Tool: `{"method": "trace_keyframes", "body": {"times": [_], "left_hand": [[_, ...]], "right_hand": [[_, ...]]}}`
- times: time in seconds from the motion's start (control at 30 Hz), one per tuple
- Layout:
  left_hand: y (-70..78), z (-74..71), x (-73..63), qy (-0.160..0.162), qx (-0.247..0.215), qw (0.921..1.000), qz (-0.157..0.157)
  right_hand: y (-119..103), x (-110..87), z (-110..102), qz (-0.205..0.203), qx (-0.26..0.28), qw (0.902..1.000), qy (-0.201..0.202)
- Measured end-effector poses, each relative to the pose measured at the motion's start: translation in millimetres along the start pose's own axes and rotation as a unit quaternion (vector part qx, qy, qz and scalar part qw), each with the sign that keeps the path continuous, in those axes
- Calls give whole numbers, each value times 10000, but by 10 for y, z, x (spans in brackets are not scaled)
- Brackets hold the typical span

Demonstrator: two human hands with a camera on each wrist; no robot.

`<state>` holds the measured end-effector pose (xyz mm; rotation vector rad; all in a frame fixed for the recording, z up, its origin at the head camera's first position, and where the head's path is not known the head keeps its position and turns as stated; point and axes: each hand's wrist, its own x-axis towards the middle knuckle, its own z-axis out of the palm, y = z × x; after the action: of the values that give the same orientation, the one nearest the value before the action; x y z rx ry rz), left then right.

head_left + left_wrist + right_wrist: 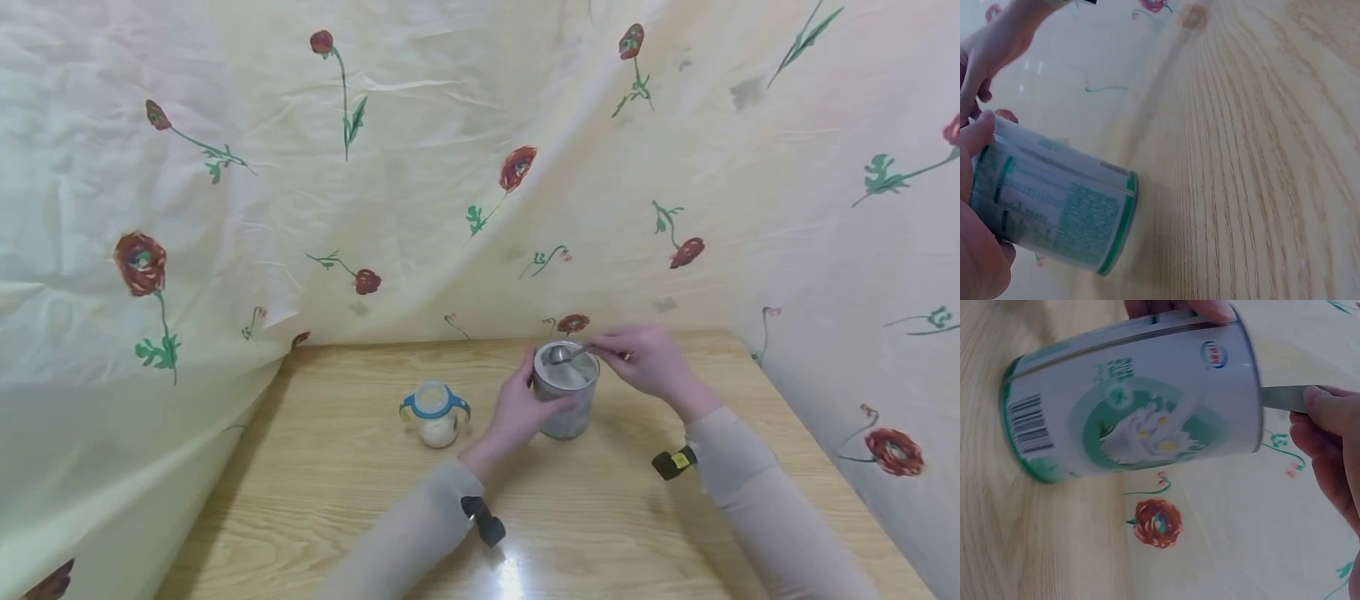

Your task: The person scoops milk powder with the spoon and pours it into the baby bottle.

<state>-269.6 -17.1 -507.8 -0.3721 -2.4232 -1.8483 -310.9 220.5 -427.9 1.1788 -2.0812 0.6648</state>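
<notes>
An uncovered milk powder tin [566, 408] stands upright on the table, white with green printing and a picture of splashing milk in the right wrist view. My left hand [522, 408] grips its side, thumb at the front and fingers round the far left. My right hand [647, 360] pinches the handle of a metal spoon [561, 355]. The spoon's bowl is at the tin's mouth, over pale contents [570, 377]; whether it touches them I cannot tell. In the right wrist view only the spoon's handle [1285, 398] shows.
Left of the tin stands a small clear cup [437, 429] with a blue two-handled collar and something whitish inside. The wooden table [337, 500] ends at the back against a hanging flowered cloth [420, 192], which also hangs along both sides.
</notes>
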Motion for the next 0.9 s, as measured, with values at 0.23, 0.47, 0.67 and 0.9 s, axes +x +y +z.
{"method": "trace_keyframes", "body": {"times": [0.23, 0.47, 0.67, 0.9], "left_hand": [[-14, -34, 159, -47, -101, 9999, 69], [-19, -119, 282, -11, -53, 9999, -120], [-38, -138, 300, -27, -65, 9999, -103], [-46, -162, 293, 19, 5, 10000, -9]], "right_hand": [[46, 22, 68, -849, -656, 9939, -264], [117, 76, 130, -1318, -1298, 9790, -861], [22, 199, 113, -826, -1300, 9737, -1681], [-133, 370, 146, -199, -1050, 9681, -2266]]}}
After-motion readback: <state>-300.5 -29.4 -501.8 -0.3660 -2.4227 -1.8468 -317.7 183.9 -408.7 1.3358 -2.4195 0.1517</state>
